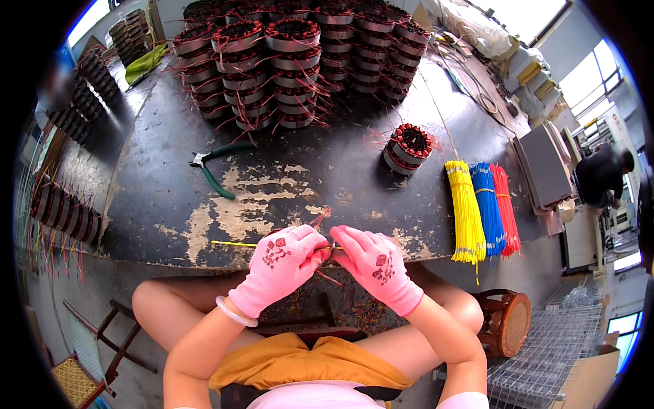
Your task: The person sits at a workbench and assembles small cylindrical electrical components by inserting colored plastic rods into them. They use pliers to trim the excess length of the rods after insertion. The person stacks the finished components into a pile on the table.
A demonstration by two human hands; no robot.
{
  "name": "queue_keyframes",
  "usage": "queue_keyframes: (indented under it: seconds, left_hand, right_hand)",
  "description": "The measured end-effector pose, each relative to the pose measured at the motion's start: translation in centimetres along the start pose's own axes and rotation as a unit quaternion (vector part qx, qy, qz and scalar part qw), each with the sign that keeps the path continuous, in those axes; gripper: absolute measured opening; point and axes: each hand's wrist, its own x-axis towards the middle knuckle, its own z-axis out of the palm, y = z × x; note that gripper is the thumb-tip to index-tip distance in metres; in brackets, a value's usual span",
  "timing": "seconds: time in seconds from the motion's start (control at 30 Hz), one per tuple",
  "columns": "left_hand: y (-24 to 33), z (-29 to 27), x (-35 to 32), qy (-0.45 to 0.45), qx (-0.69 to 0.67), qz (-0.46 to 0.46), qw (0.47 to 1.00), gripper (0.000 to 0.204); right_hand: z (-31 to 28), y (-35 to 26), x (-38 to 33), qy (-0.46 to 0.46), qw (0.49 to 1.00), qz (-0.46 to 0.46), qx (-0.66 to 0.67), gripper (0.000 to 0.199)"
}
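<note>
Both my hands wear pink gloves with dark printing and meet at the table's front edge. My left hand (285, 260) is closed, and a yellow wire (233, 243) sticks out of it to the left. Close beside it, the thumb and fingers of my right hand (373, 264) pinch a thin wire end (332, 248) in the small gap between the hands. Thin reddish wires (319, 219) show just beyond the gloves; what they belong to is mostly hidden. Green-handled cutting pliers (216, 167) lie spread on the table, farther away to the left.
Tall stacks of wound motor stators (293, 75) fill the far side of the worn black table (157, 163). A short stator stack (407, 148) stands right of centre. Bundles of yellow (465, 211), blue (489, 208) and red wires (505, 210) lie at the right. A person (601, 176) is at far right.
</note>
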Motion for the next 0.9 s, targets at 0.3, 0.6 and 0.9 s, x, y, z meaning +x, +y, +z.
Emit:
queue_keyframes:
  seconds: [0.3,0.6,0.9]
  left_hand:
    - [0.0,-0.3,0.2,0.0,-0.008,0.008,1.0,0.012]
    - [0.1,-0.3,0.3,-0.014,-0.011,0.021,1.0,0.011]
    - [0.2,-0.2,0.2,-0.02,-0.017,0.011,1.0,0.014]
  right_hand:
    - [-1.6,0.0,0.2,-0.162,0.906,0.201,0.335,0.019]
    - [-0.6,0.8,1.3,-0.244,0.692,0.431,0.525,0.023]
    - [0.2,-0.3,-0.7,-0.028,0.988,0.098,0.119,0.024]
